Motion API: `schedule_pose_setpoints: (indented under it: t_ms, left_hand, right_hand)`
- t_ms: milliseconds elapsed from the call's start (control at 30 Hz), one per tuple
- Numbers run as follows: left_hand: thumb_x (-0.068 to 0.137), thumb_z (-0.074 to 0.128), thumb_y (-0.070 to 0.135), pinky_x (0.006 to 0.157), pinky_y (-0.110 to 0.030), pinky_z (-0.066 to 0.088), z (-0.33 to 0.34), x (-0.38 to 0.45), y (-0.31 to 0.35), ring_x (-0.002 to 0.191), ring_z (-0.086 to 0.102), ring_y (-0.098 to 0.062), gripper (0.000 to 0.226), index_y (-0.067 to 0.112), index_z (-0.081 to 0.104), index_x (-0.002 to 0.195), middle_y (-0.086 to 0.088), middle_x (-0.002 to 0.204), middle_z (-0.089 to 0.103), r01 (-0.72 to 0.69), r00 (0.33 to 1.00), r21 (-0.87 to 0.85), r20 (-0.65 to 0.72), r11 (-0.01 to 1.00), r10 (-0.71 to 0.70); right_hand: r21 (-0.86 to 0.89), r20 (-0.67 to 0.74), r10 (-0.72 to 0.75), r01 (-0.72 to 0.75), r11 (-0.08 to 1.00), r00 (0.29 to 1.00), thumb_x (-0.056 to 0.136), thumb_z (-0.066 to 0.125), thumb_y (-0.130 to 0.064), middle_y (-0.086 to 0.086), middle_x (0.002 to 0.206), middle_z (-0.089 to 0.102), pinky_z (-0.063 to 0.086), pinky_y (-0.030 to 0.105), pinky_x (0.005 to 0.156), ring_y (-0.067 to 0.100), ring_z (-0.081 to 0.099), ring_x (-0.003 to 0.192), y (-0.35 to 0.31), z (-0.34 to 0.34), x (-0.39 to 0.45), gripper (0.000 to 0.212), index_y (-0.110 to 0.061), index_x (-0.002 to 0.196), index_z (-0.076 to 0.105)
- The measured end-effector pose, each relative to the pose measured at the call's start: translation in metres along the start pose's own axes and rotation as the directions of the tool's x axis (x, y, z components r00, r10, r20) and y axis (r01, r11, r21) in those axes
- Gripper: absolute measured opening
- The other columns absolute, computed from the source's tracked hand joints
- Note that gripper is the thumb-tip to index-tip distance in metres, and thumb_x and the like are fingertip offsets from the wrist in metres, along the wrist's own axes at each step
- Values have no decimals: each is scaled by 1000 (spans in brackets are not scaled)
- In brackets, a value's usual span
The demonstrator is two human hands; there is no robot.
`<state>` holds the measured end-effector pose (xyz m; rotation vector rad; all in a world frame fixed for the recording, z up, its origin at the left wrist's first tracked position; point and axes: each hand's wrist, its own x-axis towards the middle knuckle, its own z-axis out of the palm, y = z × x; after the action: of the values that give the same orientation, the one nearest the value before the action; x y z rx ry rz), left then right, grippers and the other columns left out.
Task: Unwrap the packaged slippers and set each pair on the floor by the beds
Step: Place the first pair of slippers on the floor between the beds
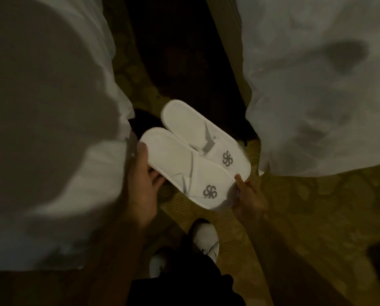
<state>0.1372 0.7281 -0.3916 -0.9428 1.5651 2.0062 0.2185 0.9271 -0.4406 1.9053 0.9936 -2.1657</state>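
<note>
While the left hand [146, 173] cups the heel end of the nearer slipper [184, 171], the pair lies side by side, long axes slanting from upper left to lower right, held above the floor [295, 217] between the beds. At the toe end, the right hand [247, 195] pinches the edge.

Patterned green-gold carpet [295, 217], white sneakers [206, 239] below, dark trousers [184, 288]
</note>
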Motion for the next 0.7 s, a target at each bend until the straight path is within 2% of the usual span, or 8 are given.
schedule_pose_setpoints:
  t_ms: [67,133,200,333,467,567,633,700]
  left_hand:
    - [67,72,62,76,-36,58,6,2,-41,102,69,-19,68,35,57,128,1,124,68,172,985,27,-37,985,-171]
    - [81,71,41,78,-37,55,13,11,-75,104,65,-21,48,25,58,125,-6,127,64,320,947,184,-48,929,-317]
    - [81,76,24,79,-35,56,18,24,-107,107,65,-26,45,15,61,122,-11,125,65,378,924,291,-50,879,-380]
    - [82,72,2,90,-47,54,20,60,-152,108,64,-34,51,12,58,130,-16,125,64,338,940,147,-103,930,-326]
    - [89,64,-1,72,-40,56,14,103,-166,101,65,-30,53,16,52,137,-16,130,61,238,963,-3,-130,971,-237]
    - [93,58,1,70,-41,59,4,134,-164,115,60,-37,55,21,45,143,-15,139,55,175,980,16,-103,984,-172]
    - [96,53,-1,82,-51,57,-2,155,-162,126,48,-48,57,22,40,146,-20,143,50,158,983,-2,-96,987,-157]
    - [97,49,-4,94,-56,48,-7,172,-161,131,44,-47,59,23,37,148,-18,146,46,127,984,-23,-123,992,-128]
  right_hand:
    - [-58,3,17,-17,998,1000,102,47,-21,16,142,50,51,20,81,32,50,126,10,6,16,43,-4,141,45]
    - [-78,-13,10,-11,997,1000,100,50,-22,14,145,48,45,40,101,34,46,132,19,13,33,44,-12,143,44]
    - [-112,-54,-2,-4,994,999,99,52,-23,13,144,49,41,47,104,33,46,132,30,21,53,44,-14,142,45]
    - [-108,-88,-44,34,994,995,99,52,-23,13,143,49,41,41,101,33,47,130,51,35,86,42,-14,140,47]
    - [0,-3,29,-29,1000,1000,100,51,-21,15,144,49,42,53,106,35,48,129,66,56,117,44,-14,143,44]
    - [16,44,27,-27,1000,999,99,53,-19,12,135,57,49,49,98,30,56,119,74,72,139,39,-15,138,49]
    - [43,81,37,-41,998,996,98,55,-16,11,129,63,52,49,96,29,60,115,79,83,151,34,-16,132,54]
    - [50,118,20,-26,998,993,97,57,-12,12,127,64,52,48,95,30,62,115,85,91,162,33,-15,129,56]
